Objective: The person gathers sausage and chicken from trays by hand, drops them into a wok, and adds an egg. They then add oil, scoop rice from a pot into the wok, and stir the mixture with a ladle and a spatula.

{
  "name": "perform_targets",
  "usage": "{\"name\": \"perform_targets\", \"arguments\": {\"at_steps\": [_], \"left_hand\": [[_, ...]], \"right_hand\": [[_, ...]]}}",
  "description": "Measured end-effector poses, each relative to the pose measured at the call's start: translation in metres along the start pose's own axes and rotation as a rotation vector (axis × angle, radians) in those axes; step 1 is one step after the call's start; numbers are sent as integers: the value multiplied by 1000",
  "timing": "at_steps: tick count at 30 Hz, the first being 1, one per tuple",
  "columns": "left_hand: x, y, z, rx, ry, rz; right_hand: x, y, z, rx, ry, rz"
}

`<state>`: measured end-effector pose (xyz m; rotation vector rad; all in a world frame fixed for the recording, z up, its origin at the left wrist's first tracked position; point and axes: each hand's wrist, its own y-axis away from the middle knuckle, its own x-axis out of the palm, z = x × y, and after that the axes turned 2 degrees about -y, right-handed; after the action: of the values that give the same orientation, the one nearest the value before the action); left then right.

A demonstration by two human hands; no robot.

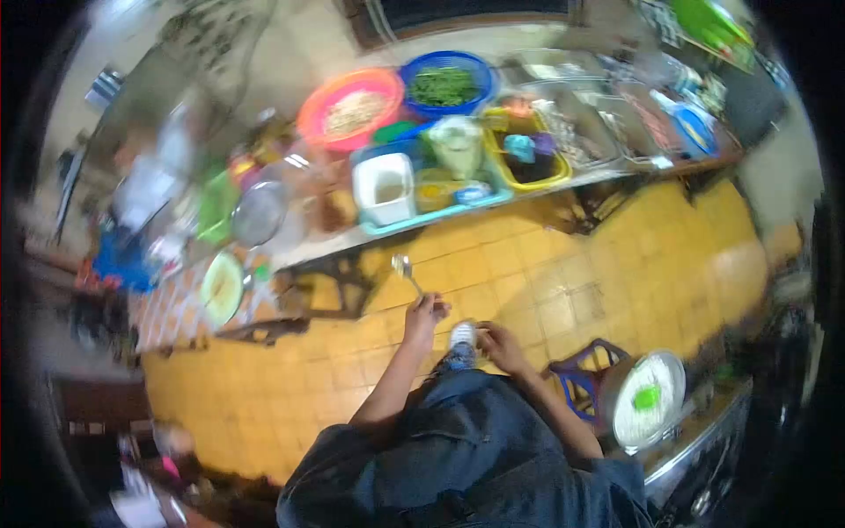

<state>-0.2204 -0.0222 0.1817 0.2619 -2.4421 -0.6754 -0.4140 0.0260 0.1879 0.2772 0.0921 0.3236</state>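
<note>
My left hand (425, 319) is closed around the handle of a metal spoon (402, 267), whose bowl end points up and away from me. The spoon is held over the yellow tiled floor, short of the long table. My right hand (502, 348) hangs in front of my body, fingers loosely bent and apart, with nothing visible in it. A shoe (463, 333) shows between the two hands.
Along the long table stand a pink basin (310, 123), a blue basin (489, 86) of greens, a white container (365, 189) and a yellow tub (528, 183). A pot of white food (627, 414) stands at right beside a stool (572, 387). A green-rimmed plate (224, 289) sits left.
</note>
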Motion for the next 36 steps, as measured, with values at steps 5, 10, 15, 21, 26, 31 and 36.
{"name": "perform_targets", "arguments": {"at_steps": [5,10,15,21,26,31,36], "left_hand": [[-59,-80,-114,128,71,-164],[-132,-172,-167,10,119,-138],[-139,-159,-171,-59,57,-314],[-157,-131,-118,527,-432,-100],[-59,-111,-106,326,134,-443],[-69,-83,-42,-3,279,-455],[-47,-48,38,-213,-144,-402]], "right_hand": [[-32,-32,1,185,-105,-123],[-105,-62,0,118,12,-271],[-209,-98,18,68,126,-462],[-411,-184,63,-316,540,-955],[-587,-259,87,-346,745,-1252],[-744,-339,22,-123,668,-1027],[-759,-374,32,161,1081,-714]]}}
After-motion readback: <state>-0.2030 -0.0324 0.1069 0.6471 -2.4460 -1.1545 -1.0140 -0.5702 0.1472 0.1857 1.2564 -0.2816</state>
